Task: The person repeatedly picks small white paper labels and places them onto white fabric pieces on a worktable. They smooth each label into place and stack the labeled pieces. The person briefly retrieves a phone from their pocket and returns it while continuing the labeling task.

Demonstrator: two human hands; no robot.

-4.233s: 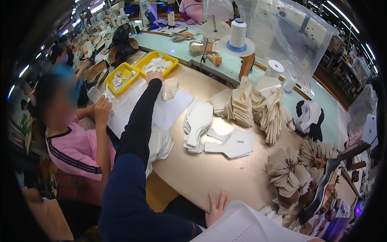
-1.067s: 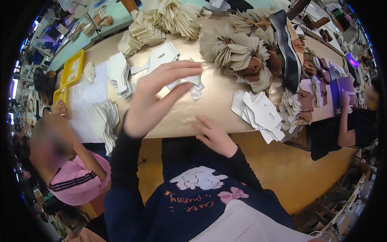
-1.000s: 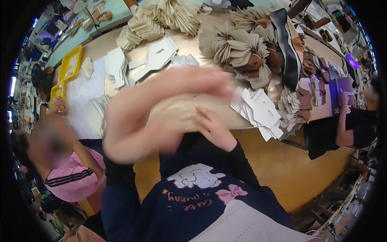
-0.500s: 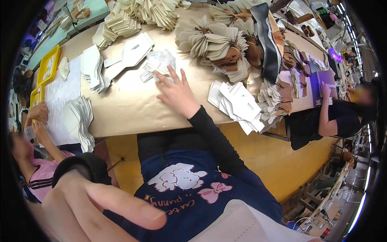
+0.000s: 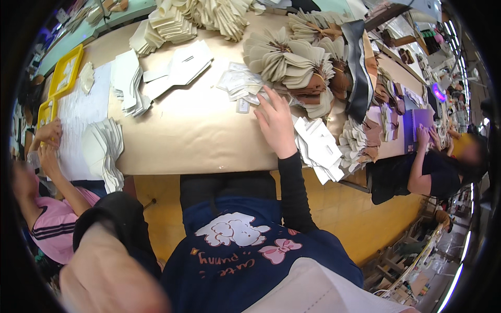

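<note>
Left hand (image 5: pixel 112 276): raised close to the camera at the lower left, blurred; whether its fingers are apart or together cannot be told.
Small white pieces (image 5: pixel 241 86): loose pile mid-surface, toward the far edge.
Right hand (image 5: pixel 275 122): flat on the tan surface (image 5: pixel 193 135), fingers spread, tips touching the pile, gripping nothing.
Risk: a sweep could scatter pieces into the fanned beige stacks (image 5: pixel 292 60) just beside.
Hidden: left hand's palm.
</note>
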